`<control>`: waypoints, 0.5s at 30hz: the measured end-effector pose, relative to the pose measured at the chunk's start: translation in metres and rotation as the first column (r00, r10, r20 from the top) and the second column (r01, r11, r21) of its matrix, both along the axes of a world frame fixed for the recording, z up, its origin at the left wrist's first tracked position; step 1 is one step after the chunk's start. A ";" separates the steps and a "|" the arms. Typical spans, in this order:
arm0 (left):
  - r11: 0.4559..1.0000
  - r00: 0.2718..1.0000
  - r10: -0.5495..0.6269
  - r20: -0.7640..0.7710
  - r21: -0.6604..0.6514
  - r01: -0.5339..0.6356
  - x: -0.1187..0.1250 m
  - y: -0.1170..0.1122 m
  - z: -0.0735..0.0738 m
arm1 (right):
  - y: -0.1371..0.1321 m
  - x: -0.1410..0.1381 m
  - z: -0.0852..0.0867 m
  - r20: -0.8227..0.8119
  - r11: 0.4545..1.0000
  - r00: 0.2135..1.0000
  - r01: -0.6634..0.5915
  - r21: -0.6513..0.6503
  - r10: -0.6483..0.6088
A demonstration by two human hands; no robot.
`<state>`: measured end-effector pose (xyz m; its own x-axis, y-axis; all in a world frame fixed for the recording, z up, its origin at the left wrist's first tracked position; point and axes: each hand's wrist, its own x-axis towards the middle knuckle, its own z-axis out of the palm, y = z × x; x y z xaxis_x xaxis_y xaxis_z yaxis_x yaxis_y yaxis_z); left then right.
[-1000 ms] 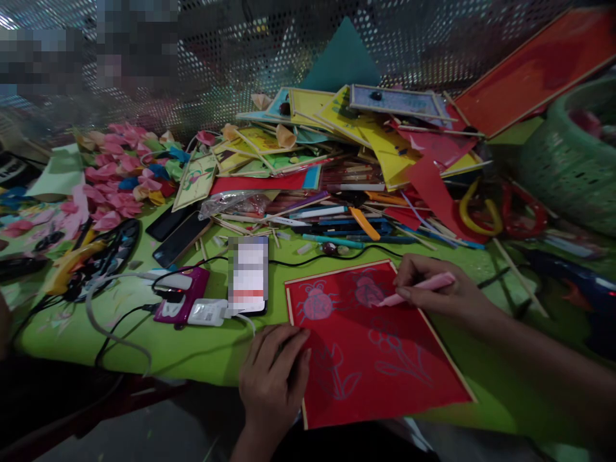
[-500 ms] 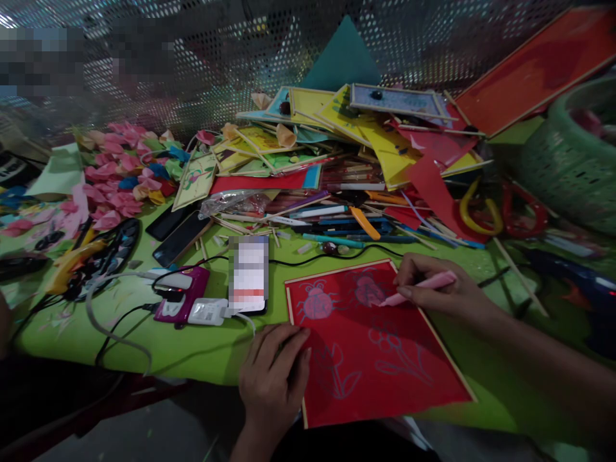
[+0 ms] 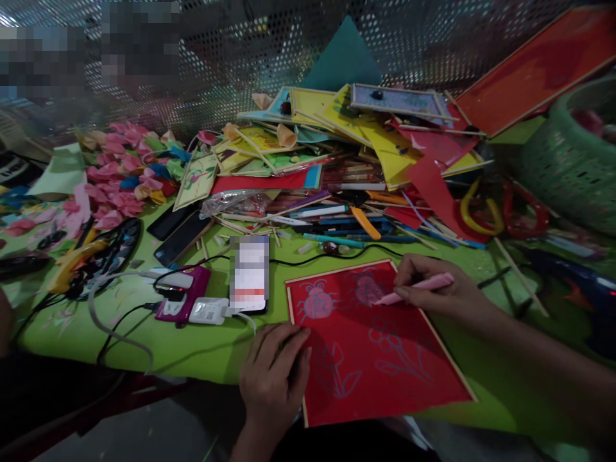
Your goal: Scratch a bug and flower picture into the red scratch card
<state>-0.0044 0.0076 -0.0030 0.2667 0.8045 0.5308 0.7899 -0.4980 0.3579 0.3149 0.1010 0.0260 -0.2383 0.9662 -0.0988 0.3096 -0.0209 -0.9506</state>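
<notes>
At lower right of frame we find a red, stick-edged sheet (image 3: pixel 359 346); right hand (image 3: pixel 450 298) pinches a pink tubular marker (image 3: pixel 436 281), left hand (image 3: pixel 272 372) rests half-curled at its edge. Light bracing could skew strokes.

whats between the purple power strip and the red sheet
In the head view, a lit-screen smartphone lies between the purple power strip and the red sheet, along with a white charger and its cable.

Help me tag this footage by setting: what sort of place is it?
Likely a craft workspace: heaped coloured paper-like pieces, a pile of stick-edged cards, and scattered pens crowd the green table.
</notes>
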 end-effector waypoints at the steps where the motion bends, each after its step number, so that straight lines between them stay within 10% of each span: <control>1: 1.000 1.000 0.003 0.000 -0.002 -0.003 0.000 0.000 0.000 | 0.000 0.000 0.000 -0.002 1.000 1.000 0.001 0.001 -0.001; 15: 1.000 1.000 0.005 -0.001 -0.003 -0.005 0.001 0.000 0.000 | -0.001 0.000 0.000 0.022 1.000 1.000 -0.017 0.001 0.017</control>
